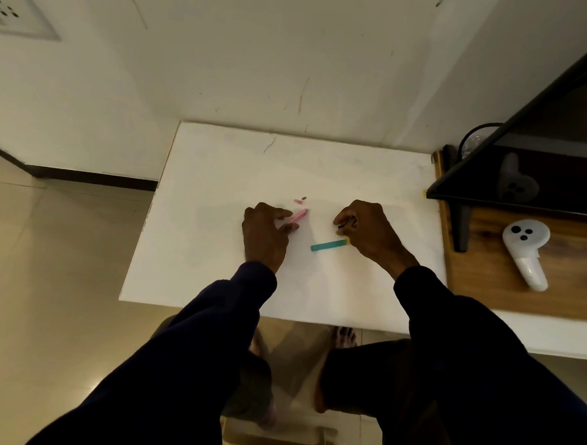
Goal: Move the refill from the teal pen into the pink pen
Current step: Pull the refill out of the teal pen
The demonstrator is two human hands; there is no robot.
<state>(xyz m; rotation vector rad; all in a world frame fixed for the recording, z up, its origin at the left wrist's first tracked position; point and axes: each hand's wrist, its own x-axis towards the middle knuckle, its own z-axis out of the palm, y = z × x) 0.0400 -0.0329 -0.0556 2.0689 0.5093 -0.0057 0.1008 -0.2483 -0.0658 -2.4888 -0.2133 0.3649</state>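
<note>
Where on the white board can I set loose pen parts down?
Bare: the board left of the left hand, the far strip by the wall, the near edge. Crowded: between the hands, with the pink pen, small bits, teal barrel, right hand.

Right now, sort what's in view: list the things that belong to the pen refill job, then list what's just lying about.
Belongs to the job:
- pink pen barrel, at the left hand
- teal pen barrel, lying on the white board
- small pink and dark bits
- right hand, pinching a small teal part

Lying about:
- white controller on the wooden top
- grey controller under the black shelf
</note>
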